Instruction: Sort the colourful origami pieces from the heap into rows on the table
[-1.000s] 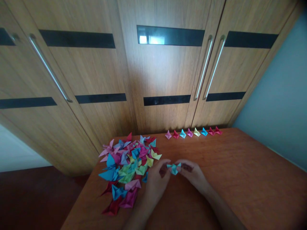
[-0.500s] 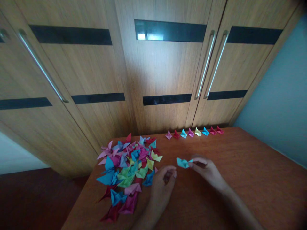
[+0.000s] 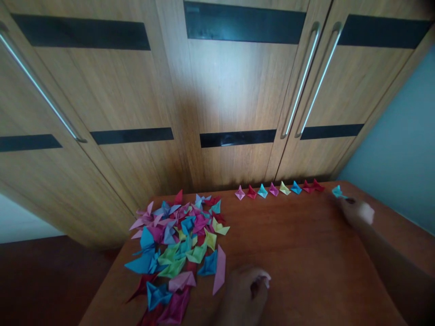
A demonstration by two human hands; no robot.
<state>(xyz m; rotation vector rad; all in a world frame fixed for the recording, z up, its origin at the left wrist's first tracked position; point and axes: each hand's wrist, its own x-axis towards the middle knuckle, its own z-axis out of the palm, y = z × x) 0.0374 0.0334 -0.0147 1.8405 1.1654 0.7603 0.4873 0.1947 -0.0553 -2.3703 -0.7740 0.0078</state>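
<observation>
My right hand (image 3: 356, 210) is at the far right of the table, smeared by motion, its fingers closed on a light-blue folded paper boat (image 3: 337, 191). The boat is near the back edge, right of a row of small paper boats (image 3: 284, 188) in pink, red, blue and yellow. Low in the centre, my left hand (image 3: 248, 290) is curled with thumb and fingertips together, and I see nothing in it. Beside it stretches a long pink folded paper piece (image 3: 219, 270), next to a blue paper boat (image 3: 208, 263).
A heap of colourful folded paper shapes (image 3: 171, 256) covers the left part of the brown table (image 3: 299, 253). Wooden cupboard doors (image 3: 234, 99) with long metal handles (image 3: 303, 79) rise behind its back edge. A blue-grey wall (image 3: 397, 136) borders the right side.
My right hand has carried the light-blue boat right and back, past the row's end. My left hand has come nearer to me and slightly right, uncovering the long pink piece. The view has shifted slightly.
</observation>
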